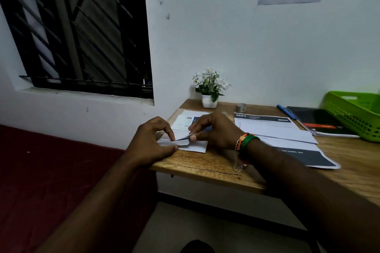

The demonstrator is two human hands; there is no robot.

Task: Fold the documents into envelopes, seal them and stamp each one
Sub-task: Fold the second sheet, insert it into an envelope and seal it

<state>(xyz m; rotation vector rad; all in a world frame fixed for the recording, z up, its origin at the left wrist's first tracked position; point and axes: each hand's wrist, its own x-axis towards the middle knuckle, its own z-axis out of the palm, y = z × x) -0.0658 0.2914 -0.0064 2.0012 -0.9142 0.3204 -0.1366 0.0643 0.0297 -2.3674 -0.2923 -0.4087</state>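
both your hands pinch a folded paper (186, 142) at the desk's (205, 162) near left corner, left hand (153, 139) at its left end, right hand (213, 130) at the fold (light, limp, easily creased), so grip edges gently.

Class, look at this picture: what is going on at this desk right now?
A person is working a small white folded paper at the near left corner of the wooden desk. The left hand pinches its left end; the right hand pinches the dark edge at its middle. More printed white sheets lie to the right, with a green plastic basket beyond them.
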